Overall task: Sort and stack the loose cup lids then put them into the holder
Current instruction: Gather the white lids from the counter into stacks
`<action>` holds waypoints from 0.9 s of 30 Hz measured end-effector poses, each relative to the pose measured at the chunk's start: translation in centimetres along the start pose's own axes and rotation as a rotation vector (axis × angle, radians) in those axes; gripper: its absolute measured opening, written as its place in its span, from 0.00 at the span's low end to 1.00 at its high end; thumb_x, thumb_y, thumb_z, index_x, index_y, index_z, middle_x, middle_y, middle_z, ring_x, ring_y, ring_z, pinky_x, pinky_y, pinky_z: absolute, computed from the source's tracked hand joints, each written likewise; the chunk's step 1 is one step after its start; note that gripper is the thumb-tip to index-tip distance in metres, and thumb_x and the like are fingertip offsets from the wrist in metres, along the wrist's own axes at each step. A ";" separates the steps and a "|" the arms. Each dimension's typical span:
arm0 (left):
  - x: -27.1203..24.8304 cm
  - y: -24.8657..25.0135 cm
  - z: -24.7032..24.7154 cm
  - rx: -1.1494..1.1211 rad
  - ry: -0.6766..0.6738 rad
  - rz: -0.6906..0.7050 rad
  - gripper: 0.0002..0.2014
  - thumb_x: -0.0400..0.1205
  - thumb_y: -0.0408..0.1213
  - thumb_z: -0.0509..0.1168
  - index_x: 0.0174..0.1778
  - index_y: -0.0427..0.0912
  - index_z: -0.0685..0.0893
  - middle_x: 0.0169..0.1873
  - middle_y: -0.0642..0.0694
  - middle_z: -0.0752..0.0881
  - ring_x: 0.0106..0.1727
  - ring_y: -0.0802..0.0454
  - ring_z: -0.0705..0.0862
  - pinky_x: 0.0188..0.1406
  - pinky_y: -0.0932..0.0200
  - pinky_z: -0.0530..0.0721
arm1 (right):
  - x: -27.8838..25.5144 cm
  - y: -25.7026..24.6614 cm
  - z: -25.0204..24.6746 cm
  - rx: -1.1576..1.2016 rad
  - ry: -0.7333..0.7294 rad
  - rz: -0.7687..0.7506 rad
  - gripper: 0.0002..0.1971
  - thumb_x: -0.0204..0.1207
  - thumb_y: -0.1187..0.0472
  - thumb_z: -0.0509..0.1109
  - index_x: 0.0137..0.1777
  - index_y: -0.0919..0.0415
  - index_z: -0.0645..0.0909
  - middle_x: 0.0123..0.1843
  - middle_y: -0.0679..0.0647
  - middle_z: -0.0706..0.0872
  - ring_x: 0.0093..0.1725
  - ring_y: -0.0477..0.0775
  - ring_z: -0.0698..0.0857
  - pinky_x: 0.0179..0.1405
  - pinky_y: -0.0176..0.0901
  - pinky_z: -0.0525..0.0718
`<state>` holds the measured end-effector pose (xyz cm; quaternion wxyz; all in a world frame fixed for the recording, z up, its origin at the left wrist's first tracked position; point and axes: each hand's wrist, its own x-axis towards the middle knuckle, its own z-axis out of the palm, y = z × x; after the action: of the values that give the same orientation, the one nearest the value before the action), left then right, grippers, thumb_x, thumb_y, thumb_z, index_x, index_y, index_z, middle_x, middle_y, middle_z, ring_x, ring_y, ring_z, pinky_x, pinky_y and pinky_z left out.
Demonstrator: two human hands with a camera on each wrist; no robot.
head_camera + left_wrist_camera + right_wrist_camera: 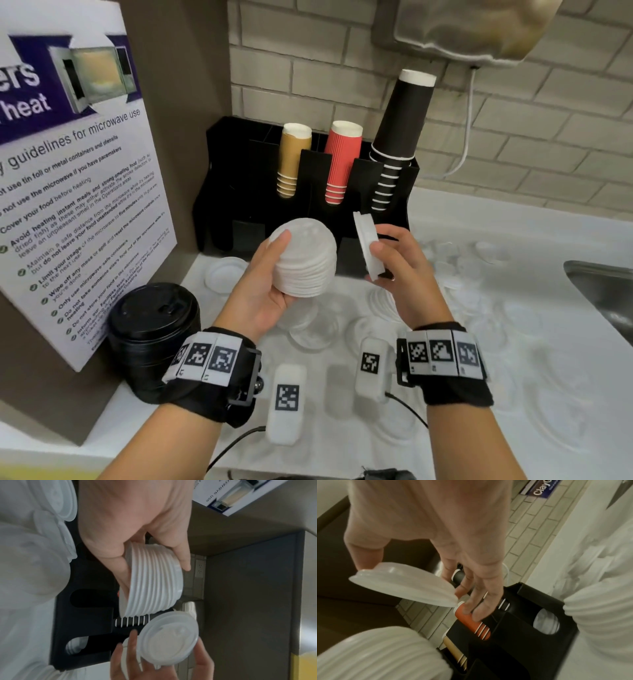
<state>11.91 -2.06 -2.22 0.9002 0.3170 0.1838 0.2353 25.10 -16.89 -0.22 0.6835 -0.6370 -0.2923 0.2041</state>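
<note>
My left hand (274, 277) grips a stack of white cup lids (306, 258) in front of the black holder (236, 185); the left wrist view shows thumb and fingers curled round the stack of white cup lids (154, 580). My right hand (394, 260) pinches a single white lid (367, 243) on edge, just right of the stack and apart from it. The same single white lid (406, 586) appears in the right wrist view between thumb and fingers. Several loose clear and white lids (308, 325) lie on the white counter below my hands.
The holder carries stacks of tan cups (291, 161), red cups (340, 161) and black cups (397, 144). A stack of black lids (154, 339) stands at the left by a microwave poster (75, 192). A steel sink (603, 291) lies at the right.
</note>
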 end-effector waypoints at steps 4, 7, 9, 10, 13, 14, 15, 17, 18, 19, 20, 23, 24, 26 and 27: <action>0.0 -0.2 0.0 0.071 -0.032 -0.072 0.29 0.78 0.54 0.66 0.71 0.41 0.81 0.64 0.41 0.87 0.63 0.45 0.87 0.50 0.49 0.90 | -0.4 0.3 0.7 0.022 -0.042 -0.068 0.29 0.63 0.46 0.74 0.66 0.52 0.77 0.61 0.61 0.81 0.53 0.48 0.84 0.51 0.46 0.83; -0.1 -0.2 -0.1 0.103 -0.055 -0.088 0.27 0.79 0.46 0.66 0.73 0.40 0.79 0.67 0.39 0.85 0.66 0.42 0.85 0.54 0.47 0.90 | -0.7 0.3 1.2 0.007 -0.092 -0.161 0.28 0.66 0.47 0.73 0.67 0.52 0.74 0.55 0.54 0.81 0.49 0.44 0.85 0.44 0.36 0.82; -0.2 -0.3 0.0 0.122 -0.074 -0.072 0.28 0.76 0.44 0.68 0.73 0.43 0.79 0.66 0.40 0.86 0.66 0.43 0.86 0.52 0.48 0.90 | -0.7 0.2 1.4 -0.031 -0.116 -0.174 0.29 0.65 0.46 0.73 0.66 0.50 0.74 0.55 0.52 0.80 0.49 0.43 0.85 0.41 0.34 0.82; -0.3 -0.2 0.0 0.133 -0.083 -0.058 0.28 0.75 0.44 0.68 0.73 0.44 0.79 0.66 0.41 0.86 0.65 0.43 0.86 0.52 0.49 0.90 | -0.7 0.2 1.4 -0.051 -0.123 -0.170 0.29 0.64 0.45 0.73 0.66 0.48 0.74 0.55 0.52 0.80 0.49 0.44 0.85 0.41 0.34 0.82; -0.4 0.1 -0.2 0.143 -0.117 -0.042 0.29 0.76 0.46 0.68 0.75 0.46 0.77 0.68 0.42 0.85 0.67 0.43 0.84 0.54 0.48 0.90 | -0.7 0.1 1.3 -0.060 -0.112 -0.160 0.29 0.63 0.44 0.73 0.65 0.47 0.75 0.55 0.50 0.81 0.51 0.46 0.85 0.44 0.38 0.83; -0.4 0.2 -0.2 0.151 -0.121 -0.039 0.29 0.75 0.45 0.68 0.75 0.48 0.77 0.68 0.42 0.85 0.68 0.43 0.84 0.55 0.48 0.90 | -0.7 0.0 1.3 -0.048 -0.104 -0.168 0.29 0.64 0.45 0.73 0.65 0.49 0.75 0.56 0.50 0.81 0.51 0.46 0.85 0.44 0.39 0.83; -0.4 0.2 -0.3 0.166 -0.118 -0.035 0.30 0.74 0.44 0.69 0.76 0.49 0.76 0.68 0.42 0.84 0.68 0.43 0.84 0.54 0.47 0.90 | -0.7 -0.1 1.2 -0.033 -0.094 -0.188 0.29 0.65 0.45 0.72 0.66 0.51 0.74 0.57 0.51 0.81 0.51 0.45 0.85 0.45 0.39 0.83; -0.3 0.2 -0.5 0.205 -0.100 -0.017 0.33 0.72 0.42 0.71 0.75 0.49 0.76 0.68 0.42 0.84 0.67 0.44 0.85 0.50 0.49 0.90 | -0.7 -0.3 1.3 0.006 -0.079 -0.232 0.30 0.67 0.47 0.71 0.68 0.56 0.73 0.61 0.54 0.79 0.53 0.45 0.84 0.45 0.38 0.83; -0.2 0.1 -0.5 0.216 -0.094 -0.010 0.34 0.70 0.42 0.72 0.75 0.49 0.76 0.68 0.42 0.84 0.66 0.44 0.85 0.49 0.50 0.90 | -0.6 -0.4 1.4 0.021 -0.083 -0.240 0.30 0.68 0.47 0.70 0.69 0.57 0.72 0.62 0.56 0.79 0.53 0.46 0.84 0.45 0.39 0.84; -0.2 0.0 -0.5 0.214 -0.092 -0.007 0.34 0.69 0.43 0.73 0.75 0.48 0.77 0.67 0.42 0.85 0.65 0.44 0.86 0.49 0.50 0.90 | -0.6 -0.5 1.5 0.024 -0.095 -0.237 0.30 0.68 0.47 0.70 0.70 0.56 0.72 0.63 0.59 0.79 0.53 0.48 0.84 0.45 0.41 0.84; -0.2 -0.1 -0.5 0.198 -0.093 -0.010 0.34 0.69 0.43 0.74 0.74 0.47 0.78 0.66 0.42 0.86 0.64 0.45 0.86 0.49 0.50 0.90 | -0.6 -0.6 1.7 0.012 -0.108 -0.226 0.30 0.68 0.46 0.69 0.70 0.55 0.72 0.63 0.61 0.79 0.53 0.50 0.84 0.46 0.43 0.84; -0.3 -0.3 -0.6 0.130 -0.108 -0.023 0.31 0.69 0.45 0.73 0.71 0.46 0.80 0.62 0.43 0.88 0.61 0.47 0.89 0.47 0.50 0.90 | -0.6 -0.8 1.8 -0.025 -0.110 -0.196 0.31 0.67 0.44 0.69 0.70 0.53 0.73 0.62 0.57 0.80 0.53 0.49 0.85 0.48 0.47 0.85; -0.3 -0.3 -0.7 0.126 -0.112 -0.023 0.31 0.69 0.45 0.73 0.71 0.47 0.80 0.61 0.43 0.89 0.59 0.47 0.89 0.45 0.51 0.90 | -0.7 -0.8 1.8 -0.025 -0.107 -0.194 0.31 0.67 0.44 0.70 0.70 0.53 0.73 0.61 0.56 0.80 0.53 0.48 0.85 0.48 0.47 0.85; -0.3 -0.3 -0.7 0.142 -0.124 -0.019 0.30 0.69 0.46 0.73 0.70 0.48 0.81 0.60 0.45 0.89 0.59 0.48 0.89 0.44 0.52 0.90 | -0.8 -0.9 1.7 -0.036 -0.103 -0.199 0.30 0.67 0.44 0.70 0.69 0.52 0.73 0.62 0.53 0.80 0.53 0.46 0.84 0.46 0.41 0.83; -0.4 -0.3 -0.7 0.156 -0.133 -0.021 0.29 0.70 0.47 0.73 0.70 0.48 0.81 0.60 0.45 0.89 0.60 0.48 0.89 0.44 0.52 0.90 | -0.8 -0.9 1.6 -0.053 -0.105 -0.203 0.29 0.67 0.45 0.71 0.69 0.51 0.74 0.62 0.52 0.80 0.53 0.46 0.84 0.46 0.40 0.83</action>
<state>11.36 -2.09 -2.85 0.8854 0.3991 0.1449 0.1895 23.31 -16.30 0.60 0.6672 -0.6105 -0.3960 0.1591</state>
